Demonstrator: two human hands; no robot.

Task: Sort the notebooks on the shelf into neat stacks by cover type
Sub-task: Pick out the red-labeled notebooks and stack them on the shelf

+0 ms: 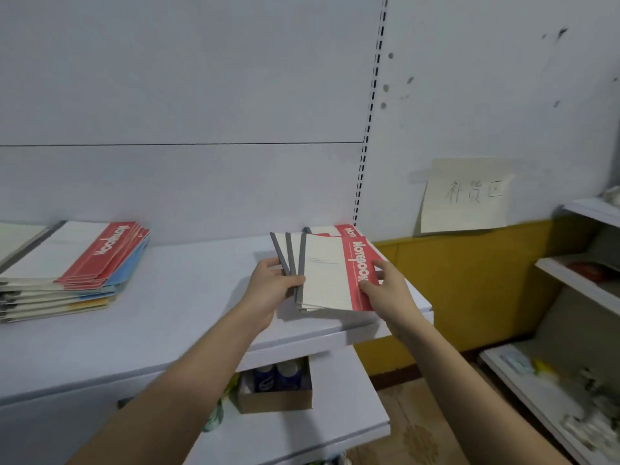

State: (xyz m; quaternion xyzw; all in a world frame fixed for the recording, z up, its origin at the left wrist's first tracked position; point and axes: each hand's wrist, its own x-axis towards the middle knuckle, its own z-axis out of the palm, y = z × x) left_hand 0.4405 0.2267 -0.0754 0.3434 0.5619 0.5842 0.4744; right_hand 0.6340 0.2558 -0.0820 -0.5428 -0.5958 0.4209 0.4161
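Several red-and-white notebooks [327, 273] with grey spines are fanned out at the right end of the white shelf [174, 317]. My left hand [273, 285] grips their grey spine edges from the left. My right hand [385, 286] pinches the red strip of the top notebook from the right. One more red notebook [342, 230] lies flat behind them near the back panel. At the far left of the shelf sits a tall untidy pile of notebooks [72, 263], with red covers on top and blue and yellow ones below.
A slotted upright [365, 146] divides the back panel from the wall. A handwritten paper sign [466, 196] hangs on the wall at right. A cardboard box with blue cans [276, 387] sits on the lower shelf. Another shelving unit [577, 283] with goods stands at right.
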